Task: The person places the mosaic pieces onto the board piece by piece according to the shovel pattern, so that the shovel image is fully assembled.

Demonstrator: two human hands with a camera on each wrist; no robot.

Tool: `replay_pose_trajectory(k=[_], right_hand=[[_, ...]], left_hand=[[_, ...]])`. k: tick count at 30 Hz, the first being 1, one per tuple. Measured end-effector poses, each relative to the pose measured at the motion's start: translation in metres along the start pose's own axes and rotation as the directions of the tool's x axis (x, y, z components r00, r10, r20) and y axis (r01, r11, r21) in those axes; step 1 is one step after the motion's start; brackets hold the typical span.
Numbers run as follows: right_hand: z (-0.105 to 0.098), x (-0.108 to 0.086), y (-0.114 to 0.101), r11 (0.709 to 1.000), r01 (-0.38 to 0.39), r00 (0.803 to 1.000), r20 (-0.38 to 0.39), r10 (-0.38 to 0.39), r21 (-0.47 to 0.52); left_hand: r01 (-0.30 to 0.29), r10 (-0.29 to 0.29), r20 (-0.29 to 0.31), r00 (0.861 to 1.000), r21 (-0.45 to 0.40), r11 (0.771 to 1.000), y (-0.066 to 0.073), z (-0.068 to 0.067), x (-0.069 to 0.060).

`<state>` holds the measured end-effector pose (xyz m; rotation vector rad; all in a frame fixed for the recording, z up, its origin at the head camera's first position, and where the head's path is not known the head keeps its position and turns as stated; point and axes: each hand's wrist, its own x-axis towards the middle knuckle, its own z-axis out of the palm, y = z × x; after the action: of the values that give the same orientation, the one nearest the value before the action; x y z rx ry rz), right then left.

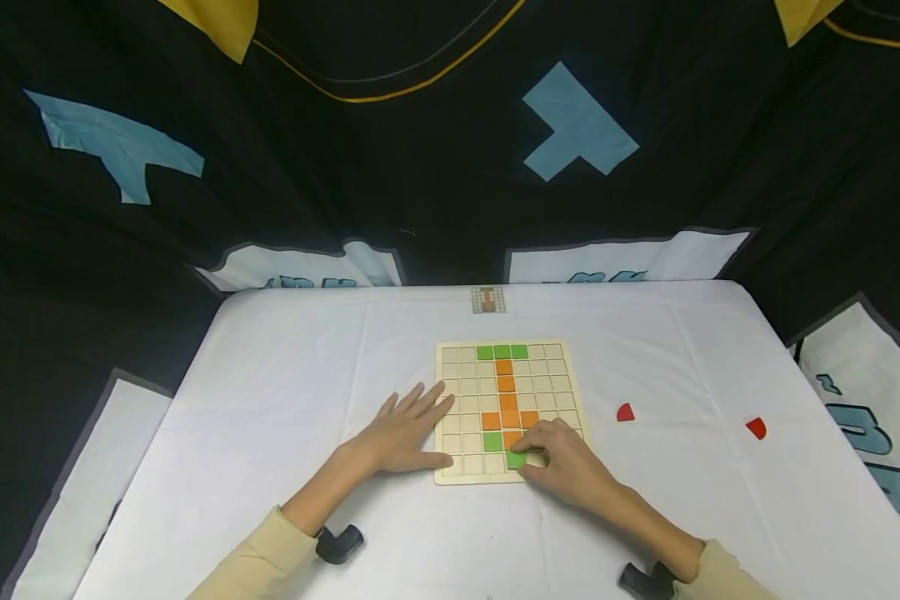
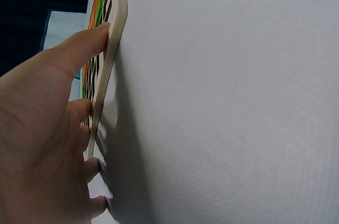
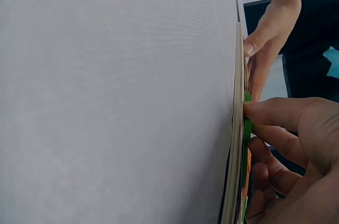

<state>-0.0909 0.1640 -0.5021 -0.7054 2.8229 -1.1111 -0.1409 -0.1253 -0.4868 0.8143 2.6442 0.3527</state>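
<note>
A square wooden grid board (image 1: 465, 468) lies on the white table, with green and orange square tiles set in its cells. An orange column runs down the middle, and a row of green tiles (image 1: 502, 352) tops it. My left hand (image 1: 401, 437) rests at the board's left edge, fingers spread and straight, thumb (image 2: 87, 46) on the rim. Near the front of the board my right hand (image 1: 570, 467) pinches a green tile (image 1: 516, 460) between thumb and fingers. In the right wrist view that green tile (image 3: 247, 128) sits at the board's surface; its far side is hidden.
A small picture card (image 1: 488, 300) with a grid pattern lies behind the board. Two red quarter-round pieces, one nearer (image 1: 626, 412) and one farther (image 1: 756, 428), lie to the right. Black patterned cloth (image 1: 420, 183) hangs behind the table (image 1: 292, 358).
</note>
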Motion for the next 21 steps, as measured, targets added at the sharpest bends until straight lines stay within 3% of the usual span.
replay_pose_trajectory(k=[21], right_hand=[[0.0023, 0.0010, -0.0009, 0.999, 0.024, 0.999, -0.023, -0.025, -0.033]], left_hand=[[-0.003, 0.004, -0.001, 1.000, 0.008, 1.000, -0.0002, 0.0002, 0.0007]])
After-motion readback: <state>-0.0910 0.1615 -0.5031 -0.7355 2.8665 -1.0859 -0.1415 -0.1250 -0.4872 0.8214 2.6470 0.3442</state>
